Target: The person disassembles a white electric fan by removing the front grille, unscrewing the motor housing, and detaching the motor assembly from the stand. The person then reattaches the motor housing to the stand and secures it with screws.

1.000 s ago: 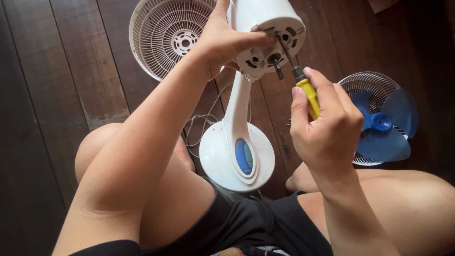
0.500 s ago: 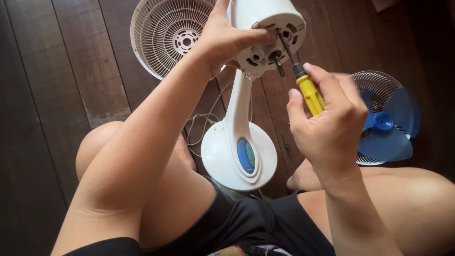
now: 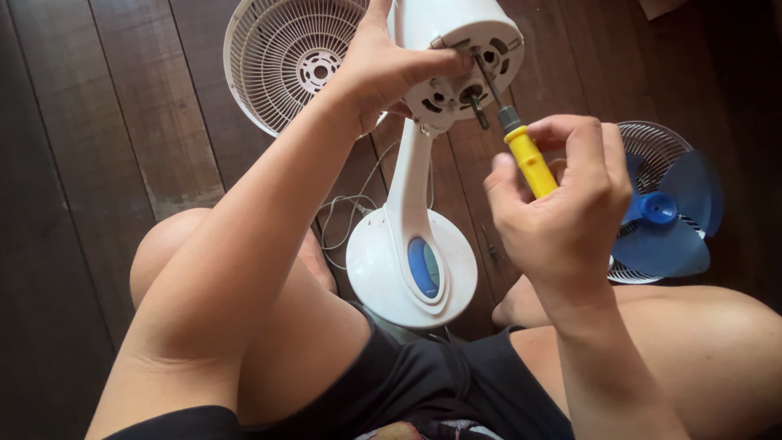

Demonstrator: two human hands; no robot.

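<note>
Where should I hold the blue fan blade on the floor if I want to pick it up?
Probably by the round hub in the middle of the blue fan blade, coming straight down from above. The hub sticks up as a small knob, while the blades around it are thin, wide and curved. It lies on a white grille, clear of the right hand.

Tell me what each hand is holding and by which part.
The right hand grips the screwdriver by its yellow handle. The left hand holds the white fan motor housing at its front edge, thumb on the face.
</note>
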